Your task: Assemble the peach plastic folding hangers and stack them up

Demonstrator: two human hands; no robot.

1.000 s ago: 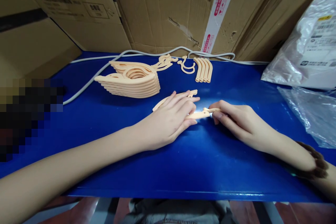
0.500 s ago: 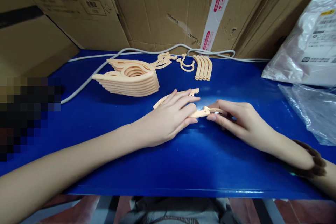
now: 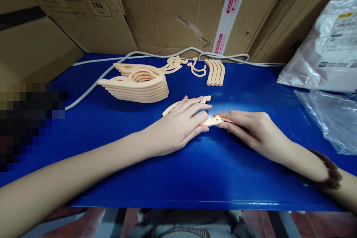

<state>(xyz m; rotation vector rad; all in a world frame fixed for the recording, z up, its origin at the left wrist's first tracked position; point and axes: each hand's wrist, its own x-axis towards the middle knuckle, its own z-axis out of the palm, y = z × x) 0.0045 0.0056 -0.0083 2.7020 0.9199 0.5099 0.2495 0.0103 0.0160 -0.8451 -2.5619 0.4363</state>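
A peach plastic frame [image 3: 212, 121] lies on the blue table [image 3: 178, 178], its middle covered by my left hand [image 3: 184, 124]. That hand presses down on it, its thumb along the near edge and the other fingers spread over the top. My right hand [image 3: 248, 128] pinches a thin peach piece [image 3: 226, 120] against the frame's right end; most of this piece is hidden by the fingers. Farther back are a stack of peach frames [image 3: 139, 85], some small branching peach parts [image 3: 174, 64], hook-shaped parts [image 3: 198, 68] and several curved peach strips [image 3: 215, 72] side by side.
A grey-white cable [image 3: 92, 87] runs along the back of the table. Cardboard boxes [image 3: 167, 11] stand behind it. On the right are a plastic-wrapped package [image 3: 320, 52] and a clear plastic bag [image 3: 331, 115]. A pixelated dark area covers the left edge.
My right hand has turned slightly, and its fingers have closed lower over the thin piece, which now shows less. My left hand has hardly moved.
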